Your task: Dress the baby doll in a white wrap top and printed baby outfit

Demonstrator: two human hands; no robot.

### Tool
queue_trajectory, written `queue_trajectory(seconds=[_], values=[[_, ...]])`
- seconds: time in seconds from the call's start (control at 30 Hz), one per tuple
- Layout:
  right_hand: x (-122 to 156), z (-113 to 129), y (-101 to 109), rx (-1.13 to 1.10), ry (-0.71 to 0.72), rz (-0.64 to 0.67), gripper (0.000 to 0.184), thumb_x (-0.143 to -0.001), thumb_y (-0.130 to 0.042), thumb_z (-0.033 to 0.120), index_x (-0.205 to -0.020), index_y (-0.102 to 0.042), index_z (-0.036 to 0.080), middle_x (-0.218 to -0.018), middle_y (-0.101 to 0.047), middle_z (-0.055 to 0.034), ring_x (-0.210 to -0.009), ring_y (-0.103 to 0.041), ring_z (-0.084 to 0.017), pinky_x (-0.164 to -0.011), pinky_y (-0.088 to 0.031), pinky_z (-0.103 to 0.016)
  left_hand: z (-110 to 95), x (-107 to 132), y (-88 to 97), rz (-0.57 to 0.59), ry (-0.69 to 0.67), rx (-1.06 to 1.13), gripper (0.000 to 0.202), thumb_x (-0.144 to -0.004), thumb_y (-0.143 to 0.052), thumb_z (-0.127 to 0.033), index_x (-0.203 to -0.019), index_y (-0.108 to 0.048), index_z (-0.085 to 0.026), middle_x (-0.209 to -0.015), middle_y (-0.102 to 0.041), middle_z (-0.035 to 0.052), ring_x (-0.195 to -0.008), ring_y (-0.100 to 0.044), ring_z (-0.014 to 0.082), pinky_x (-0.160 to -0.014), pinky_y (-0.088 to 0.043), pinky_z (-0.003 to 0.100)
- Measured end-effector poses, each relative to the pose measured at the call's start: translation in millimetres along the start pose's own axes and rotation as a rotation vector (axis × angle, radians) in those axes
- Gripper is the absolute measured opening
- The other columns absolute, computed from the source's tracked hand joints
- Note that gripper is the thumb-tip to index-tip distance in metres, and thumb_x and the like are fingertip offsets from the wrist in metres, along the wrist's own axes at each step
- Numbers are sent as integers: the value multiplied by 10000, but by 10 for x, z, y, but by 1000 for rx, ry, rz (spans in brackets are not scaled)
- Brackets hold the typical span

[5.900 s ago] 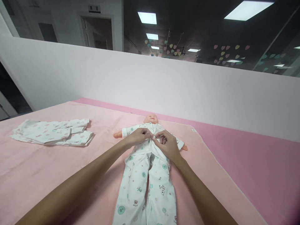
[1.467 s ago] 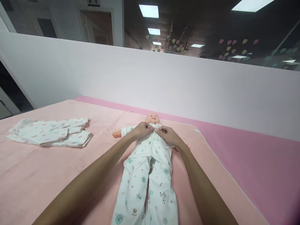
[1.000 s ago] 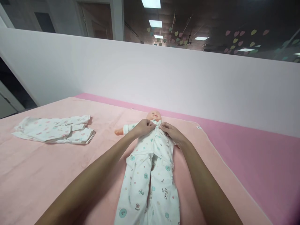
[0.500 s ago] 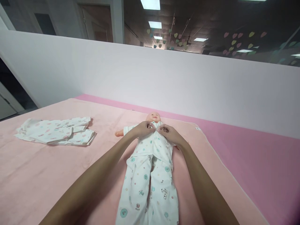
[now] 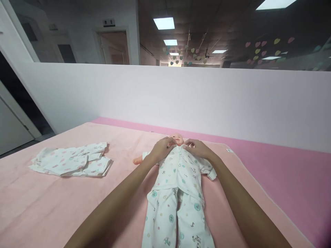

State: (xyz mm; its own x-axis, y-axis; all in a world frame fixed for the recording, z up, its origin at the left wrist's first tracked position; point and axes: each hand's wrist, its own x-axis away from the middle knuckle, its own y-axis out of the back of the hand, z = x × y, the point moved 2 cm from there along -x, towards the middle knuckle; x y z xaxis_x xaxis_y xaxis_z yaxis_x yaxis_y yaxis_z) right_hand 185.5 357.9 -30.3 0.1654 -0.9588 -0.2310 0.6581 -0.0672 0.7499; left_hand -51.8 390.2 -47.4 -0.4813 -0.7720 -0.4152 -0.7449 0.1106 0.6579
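So, L hand [image 5: 162, 149] & R hand [image 5: 198, 149] at shirt collar [image 5: 179, 148] — unclear if grip's pinched.

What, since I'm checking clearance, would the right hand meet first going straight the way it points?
The right hand would likely meet the shirt collar first; depth is unclear.
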Motion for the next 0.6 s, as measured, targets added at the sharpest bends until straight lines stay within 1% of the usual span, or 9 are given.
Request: queue_trajectory(seconds=[0.07,0.17,0.23,0.33,0.4,0.5,0.6], values=[[-35,11,-20,-14,33,-3,240,-920,-704,446,-993,-788,233,-1020,-791,-43,-859,-628,-220,-801,-487,-361,10,-21,-39,-35,-38,-24,174,-1008,-602,-368,-1048,-745,-277,-1063,-743,33,-907,-672,220,-800,-472,333],[-50,2,-130,-138,46,-47,269,-929,-708,480,-1027,-786,241,-1079,-790,-41,-945,-662,-230,-871,-497,-366,25,-27,-102,-98,-32,65,188,-1012,-602,-381,-1003,-744,-258,-1011,-768,22,-866,-672,207,-779,-468,320],[-41,-36,-229,-248,6,-73,320,-929,-716,529,-1059,-785,245,-1102,-788,-47,-1001,-678,-243,-913,-503,-376,41,-28,-132,-108,-21,136,197,-1009,-609,-395,-1000,-748,-255,-960,-779,8,-803,-663,191,-750,-466,309],[-22,-103,-348,-426,-69,-74,386,-903,-750,586,-1076,-786,243,-1092,-786,-56,-1044,-688,-260,-937,-512,-388,68,-36,-155,-111,-16,171,218,-1000,-620,-417,-990,-763,-252,-903,-778,1,-731,-637,179,-718,-458,303],[-14,-132,-389,-515,-113,-80,398,-859,-803,584,-1053,-787,237,-1086,-786,-58,-1059,-691,-266,-945,-516,-388,81,-45,-169,-117,-18,189,226,-997,-621,-420,-992,-770,-250,-899,-780,3,-717,-626,176,-717,-462,300],[-13,-146,-412,-562,-152,-110,391,-790,-878,539,-1006,-784,227,-1050,-787,-55,-1033,-696,-256,-942,-517,-378,87,-56,-198,-116,-22,230,218,-992,-624,-404,-997,-776,-247,-910,-786,0,-713,-622,170,-722,-468,295],[-17,-149,-428,-598,-157,-120,395,-775,-889,523,-1006,-778,223,-1034,-790,-57,-995,-700,-242,-926,-523,-373,79,-55,-214,-116,-14,254,210,-983,-633,-384,-985,-784,-238,-895,-788,-1,-730,-640,169,-746,-478,295]])
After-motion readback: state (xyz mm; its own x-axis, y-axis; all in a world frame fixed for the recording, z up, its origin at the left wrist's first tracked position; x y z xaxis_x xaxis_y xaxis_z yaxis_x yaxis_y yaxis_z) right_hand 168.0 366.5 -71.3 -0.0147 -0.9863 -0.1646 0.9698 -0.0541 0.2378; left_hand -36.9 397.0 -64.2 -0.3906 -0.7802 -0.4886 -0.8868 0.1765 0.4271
